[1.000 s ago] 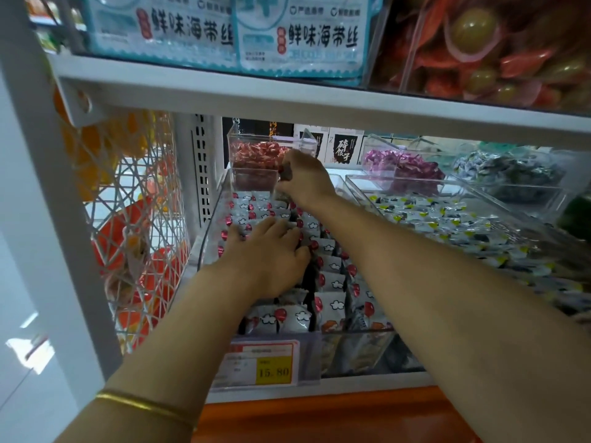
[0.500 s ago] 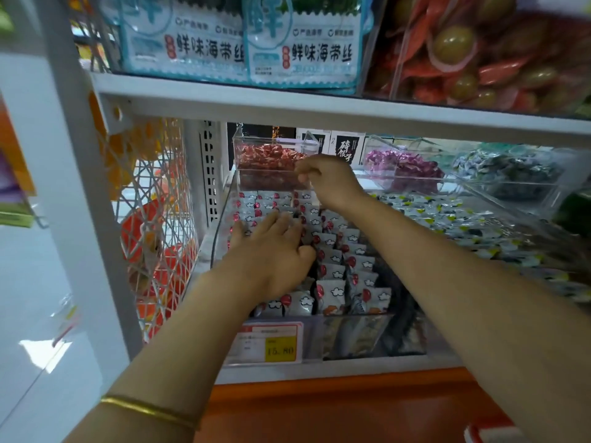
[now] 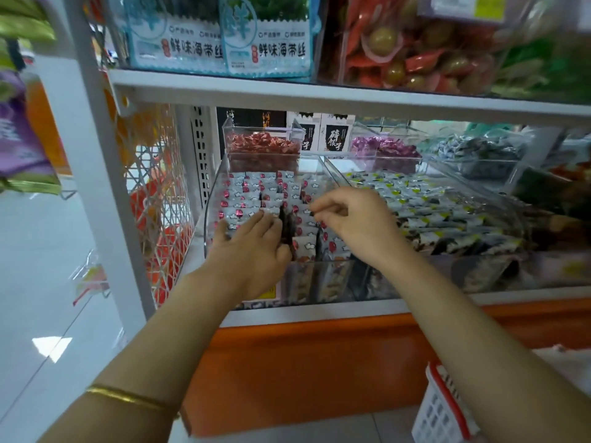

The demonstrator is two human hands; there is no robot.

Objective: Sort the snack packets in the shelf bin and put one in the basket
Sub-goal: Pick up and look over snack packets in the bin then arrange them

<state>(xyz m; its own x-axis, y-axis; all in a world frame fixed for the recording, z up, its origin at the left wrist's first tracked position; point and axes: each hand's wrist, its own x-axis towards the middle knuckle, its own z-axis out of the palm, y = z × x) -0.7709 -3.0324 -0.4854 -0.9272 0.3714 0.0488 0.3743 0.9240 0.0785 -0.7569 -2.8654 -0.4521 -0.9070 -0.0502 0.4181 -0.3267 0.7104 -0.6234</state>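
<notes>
A clear shelf bin holds rows of small white snack packets with red dots. My left hand lies flat with straight fingers on the packets in the bin's left front part. My right hand hovers over the right rows, its fingers curled and its thumb and fingertips pinching the top edge of one packet. A white basket with a red rim stands on the floor at the lower right, partly hidden by my right forearm.
A neighbouring clear bin of yellow-marked packets sits right of mine. Bins of red candy and purple candy stand behind. The upper shelf hangs close overhead. A wire mesh panel closes the left side.
My right hand has drawn back from the rear of the bin to its middle right rows. My left hand stays flat on the left packets. The view has tilted down, and the basket now shows.
</notes>
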